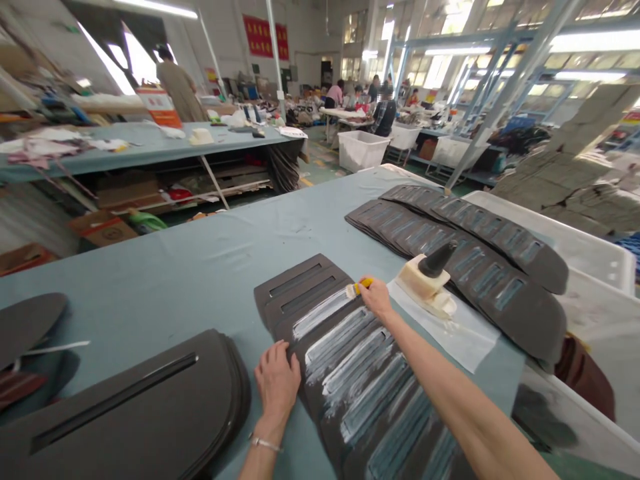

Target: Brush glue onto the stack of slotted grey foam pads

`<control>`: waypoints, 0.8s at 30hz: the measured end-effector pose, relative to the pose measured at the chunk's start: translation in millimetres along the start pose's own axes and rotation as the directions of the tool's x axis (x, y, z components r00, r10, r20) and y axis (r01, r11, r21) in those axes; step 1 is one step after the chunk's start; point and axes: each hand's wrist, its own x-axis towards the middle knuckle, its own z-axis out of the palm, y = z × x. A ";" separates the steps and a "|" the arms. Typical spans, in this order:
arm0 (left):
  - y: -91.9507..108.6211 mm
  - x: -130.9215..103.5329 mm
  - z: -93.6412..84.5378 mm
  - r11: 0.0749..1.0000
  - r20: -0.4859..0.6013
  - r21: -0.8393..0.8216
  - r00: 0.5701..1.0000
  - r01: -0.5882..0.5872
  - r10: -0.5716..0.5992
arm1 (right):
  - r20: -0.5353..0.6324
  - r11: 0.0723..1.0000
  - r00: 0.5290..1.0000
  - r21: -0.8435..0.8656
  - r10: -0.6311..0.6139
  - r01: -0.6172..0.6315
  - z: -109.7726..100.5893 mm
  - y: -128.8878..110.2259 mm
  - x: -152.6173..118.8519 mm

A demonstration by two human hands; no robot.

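My right hand [377, 298] is closed around the yellow handle of a brush [351, 291]. Its pale bristles touch a dark grey slotted panel [325, 353] at the right end of one slot. White, wet-looking streaks run along several of the slots; the two farthest show none. At the panel's left edge rests my left hand [278, 377], fingers apart and holding nothing. To the right, a cream block-shaped container [417, 283] with a black cone [437, 260] on it stands on a white sheet [470, 340].
More slotted dark panels [450, 247] lie overlapped at the right. A stack of rounded panels [140, 400] with one long slot sits at the left. White plastic bins [590, 253] border the table's right side. Beyond are another table [225, 137] and several people.
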 end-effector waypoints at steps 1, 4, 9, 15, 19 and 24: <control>-1.5 1.1 -1.0 0.999 0.014 -0.042 0.999 0.030 -0.029 | -0.009 1.000 1.000 -0.005 -0.006 0.006 -2.8 2.1 1.6; -6.6 0.9 -6.6 0.977 0.023 -0.183 0.995 0.105 -0.102 | -0.057 0.997 0.998 0.068 -0.028 0.032 -0.2 -12.2 -13.3; -5.9 -17.9 -13.1 0.979 0.002 -0.200 0.999 -0.035 0.036 | 0.094 0.945 0.987 0.313 -0.128 0.093 20.4 -61.5 -65.9; -0.3 -34.8 -7.0 0.993 0.031 -0.064 0.994 -0.101 0.103 | 0.247 0.944 0.959 0.324 -0.143 0.057 42.2 -93.9 -89.8; 3.0 -34.0 -7.2 0.994 0.038 -0.004 0.994 -0.106 0.106 | 0.132 0.937 0.957 0.273 -0.260 0.216 42.8 -109.4 -106.4; 3.9 -35.1 -5.6 0.991 0.021 0.056 0.992 -0.123 0.122 | 0.209 0.940 0.933 0.239 -0.293 0.242 30.2 -69.8 -87.9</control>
